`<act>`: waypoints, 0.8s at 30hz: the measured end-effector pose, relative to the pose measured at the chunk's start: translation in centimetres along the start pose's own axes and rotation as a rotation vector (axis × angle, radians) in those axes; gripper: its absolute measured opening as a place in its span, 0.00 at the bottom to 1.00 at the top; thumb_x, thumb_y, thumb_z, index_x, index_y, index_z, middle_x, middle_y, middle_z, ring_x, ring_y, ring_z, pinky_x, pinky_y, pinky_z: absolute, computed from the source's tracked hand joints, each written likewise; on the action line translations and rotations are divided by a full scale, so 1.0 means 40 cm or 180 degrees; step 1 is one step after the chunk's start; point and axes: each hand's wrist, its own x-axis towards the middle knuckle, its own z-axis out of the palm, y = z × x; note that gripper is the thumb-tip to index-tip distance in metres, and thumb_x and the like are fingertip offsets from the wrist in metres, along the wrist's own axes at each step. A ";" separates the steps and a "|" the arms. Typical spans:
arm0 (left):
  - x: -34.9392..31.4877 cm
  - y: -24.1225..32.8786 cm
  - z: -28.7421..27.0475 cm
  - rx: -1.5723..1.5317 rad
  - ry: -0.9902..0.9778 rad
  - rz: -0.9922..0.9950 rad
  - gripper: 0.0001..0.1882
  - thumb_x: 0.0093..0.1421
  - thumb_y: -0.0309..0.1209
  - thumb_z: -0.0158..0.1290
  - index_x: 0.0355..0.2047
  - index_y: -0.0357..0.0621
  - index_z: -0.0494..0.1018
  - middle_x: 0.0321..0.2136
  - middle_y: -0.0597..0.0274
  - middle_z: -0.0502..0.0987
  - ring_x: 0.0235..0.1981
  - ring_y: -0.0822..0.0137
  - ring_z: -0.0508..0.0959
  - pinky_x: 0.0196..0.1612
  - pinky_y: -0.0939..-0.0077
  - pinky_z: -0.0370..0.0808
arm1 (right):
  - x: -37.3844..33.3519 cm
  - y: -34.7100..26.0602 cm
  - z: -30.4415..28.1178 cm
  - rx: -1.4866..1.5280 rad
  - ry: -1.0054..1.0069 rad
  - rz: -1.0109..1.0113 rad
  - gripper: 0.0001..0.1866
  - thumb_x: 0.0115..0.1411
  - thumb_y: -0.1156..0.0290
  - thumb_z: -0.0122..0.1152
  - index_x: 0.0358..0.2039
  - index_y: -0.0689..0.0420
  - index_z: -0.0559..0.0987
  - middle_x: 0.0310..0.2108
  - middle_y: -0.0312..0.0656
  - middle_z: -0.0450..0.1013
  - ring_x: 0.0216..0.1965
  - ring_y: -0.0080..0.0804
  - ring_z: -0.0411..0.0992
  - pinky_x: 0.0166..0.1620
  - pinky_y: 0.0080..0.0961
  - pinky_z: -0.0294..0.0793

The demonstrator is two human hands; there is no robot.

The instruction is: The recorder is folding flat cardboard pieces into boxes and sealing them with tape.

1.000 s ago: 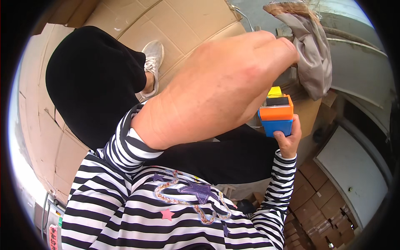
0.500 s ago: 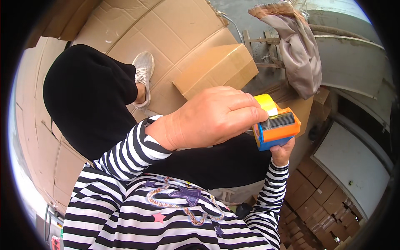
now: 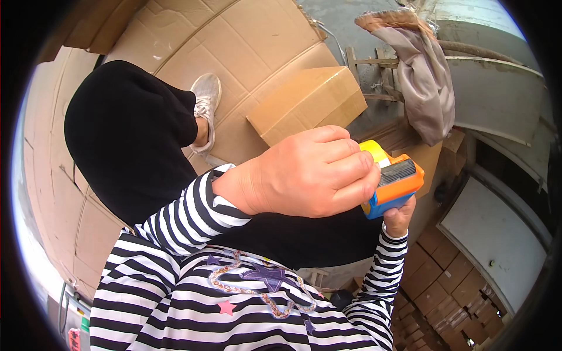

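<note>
Change over the last second: left hand (image 3: 310, 172) had come down from up near the camera to the blue-and-orange tape dispenser (image 3: 399, 191). In the last half second its fingertips had crept over the left end of the black ridged roller (image 3: 398, 173), beside the yellow roll (image 3: 373, 151). Read: work had gone from a wide arm swing to close finger work. Cardboard box (image 3: 310, 102) beyond was uncovered by that drop.

Pose: left palm down, fingers curled and bunched, wrist near straight; couldn't tell whether they pinched anything. Right hand (image 3: 399, 217) was gripping the dispenser from below, over the thigh, roller side up, forearm rising from the lower edge.
</note>
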 end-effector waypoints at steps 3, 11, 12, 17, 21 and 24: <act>-0.003 -0.002 0.006 0.0011 0.0090 0.0036 0.12 0.47 0.26 0.56 0.34 0.38 0.73 0.29 0.60 0.75 0.27 0.66 0.76 0.35 0.71 0.76 | 0.000 0.004 0.002 0.0095 -0.0025 0.0039 0.49 0.42 0.51 0.75 0.57 0.66 0.62 0.48 0.40 0.69 0.48 0.28 0.68 0.53 0.26 0.65; -0.010 -0.006 0.003 -0.0431 0.0102 -0.0195 0.13 0.44 0.25 0.58 0.33 0.40 0.73 0.25 0.62 0.72 0.23 0.65 0.73 0.28 0.73 0.72 | 0.002 0.004 0.007 0.0141 -0.0137 0.0159 0.50 0.41 0.51 0.75 0.57 0.66 0.62 0.49 0.40 0.69 0.49 0.28 0.68 0.54 0.26 0.65; -0.011 -0.005 0.006 -0.0440 0.0108 -0.0198 0.13 0.44 0.25 0.58 0.33 0.40 0.73 0.25 0.62 0.72 0.23 0.65 0.73 0.28 0.73 0.72 | 0.001 -0.001 0.011 0.0155 -0.0092 0.0189 0.50 0.41 0.50 0.75 0.57 0.66 0.62 0.49 0.40 0.69 0.48 0.28 0.68 0.54 0.26 0.65; -0.010 0.008 0.008 -0.1073 0.0275 -0.0764 0.15 0.41 0.21 0.59 0.33 0.40 0.74 0.25 0.60 0.72 0.24 0.62 0.74 0.27 0.72 0.71 | 0.004 -0.005 0.015 0.0137 -0.0069 0.0152 0.50 0.41 0.49 0.75 0.57 0.66 0.62 0.48 0.40 0.69 0.48 0.28 0.68 0.53 0.26 0.66; -0.011 0.031 0.014 -0.1266 0.0290 -0.1185 0.12 0.46 0.19 0.55 0.34 0.38 0.73 0.26 0.59 0.73 0.25 0.63 0.74 0.28 0.73 0.72 | 0.013 -0.025 0.025 0.0065 -0.0054 0.0145 0.49 0.41 0.49 0.74 0.56 0.65 0.63 0.47 0.40 0.69 0.47 0.27 0.68 0.52 0.25 0.66; -0.008 0.047 0.014 -0.2111 0.0438 -0.2097 0.09 0.50 0.19 0.53 0.34 0.36 0.73 0.28 0.57 0.74 0.26 0.64 0.75 0.31 0.75 0.72 | 0.020 -0.035 0.034 -0.0039 -0.0028 0.0127 0.42 0.43 0.50 0.74 0.51 0.64 0.66 0.43 0.38 0.70 0.44 0.25 0.69 0.49 0.23 0.67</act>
